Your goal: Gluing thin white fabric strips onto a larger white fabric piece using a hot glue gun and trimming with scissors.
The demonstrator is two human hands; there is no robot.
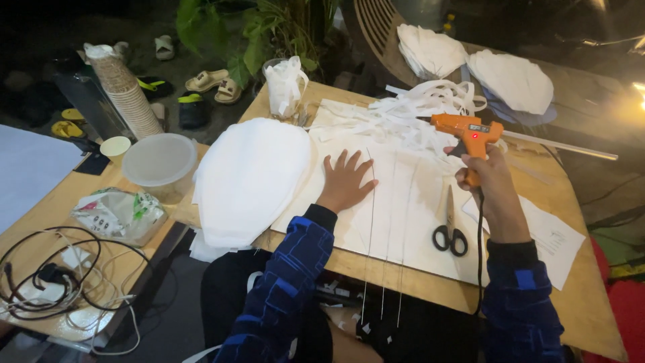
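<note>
On wooden table [571, 296]: large white board [410, 202], flat, spanning the middle; three thin wires [388, 222] laid lengthwise across it, ends overhanging the near edge. Stack of white leaf-shaped sheets [252, 178] just left of the board. Heap of white paper strips [416, 111] at its far edge. Clear plastic tub [160, 161] and paper-cup stack [127, 94] further left. Black-handled scissors [449, 228] on the board, beside the right wrist. Orange glue gun [470, 134], indicator lit, held upright above the board's right part.

Risk, as judged: hot nozzle or drips could mark the board or burn the fingers; the trailing cord could drag the scissors.

Left hand [344, 181]: flat on the board, fingers spread and released, beside the nearest wire. Right hand [487, 181]: raised, fingers clenched around the glue gun's grip.
</note>
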